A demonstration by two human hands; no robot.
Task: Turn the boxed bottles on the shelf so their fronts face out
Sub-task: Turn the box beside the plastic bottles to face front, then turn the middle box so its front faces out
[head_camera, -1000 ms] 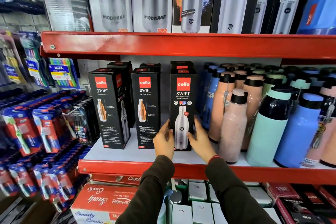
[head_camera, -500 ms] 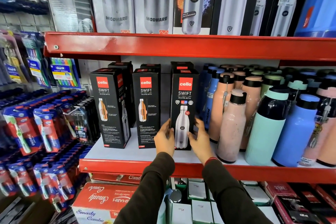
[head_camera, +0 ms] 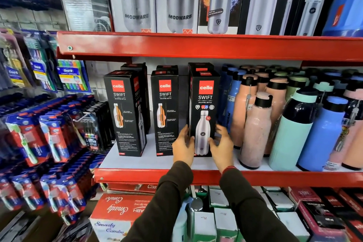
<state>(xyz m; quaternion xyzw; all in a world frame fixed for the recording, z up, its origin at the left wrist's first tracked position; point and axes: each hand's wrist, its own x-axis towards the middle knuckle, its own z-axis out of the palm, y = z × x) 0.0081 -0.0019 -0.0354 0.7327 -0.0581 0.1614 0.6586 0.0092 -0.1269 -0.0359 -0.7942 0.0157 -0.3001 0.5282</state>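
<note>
Three black cello Swift boxes stand in a row at the front of the middle shelf [head_camera: 137,162]. The right box [head_camera: 204,104] faces out and shows a large steel bottle picture. My left hand [head_camera: 182,144] grips its lower left side and my right hand [head_camera: 223,144] its lower right side, with both thumbs on the front face. The middle box [head_camera: 165,112] shows a side panel with a small orange cutaway bottle and text. The left box [head_camera: 122,112] stands at an angle with the same panel forward. More black boxes stand behind them.
Loose bottles crowd the shelf right of the boxes: a pink one [head_camera: 255,129], a mint one [head_camera: 290,133] and a blue one [head_camera: 322,135]. Toothbrush packs [head_camera: 49,133] hang at left. Tall boxed flasks [head_camera: 135,0] fill the shelf above. Cartons [head_camera: 115,214] sit below.
Both hands have stayed on the right box, which still faces out. My right hand's fingers have spread a little. The view has shifted slightly.
</note>
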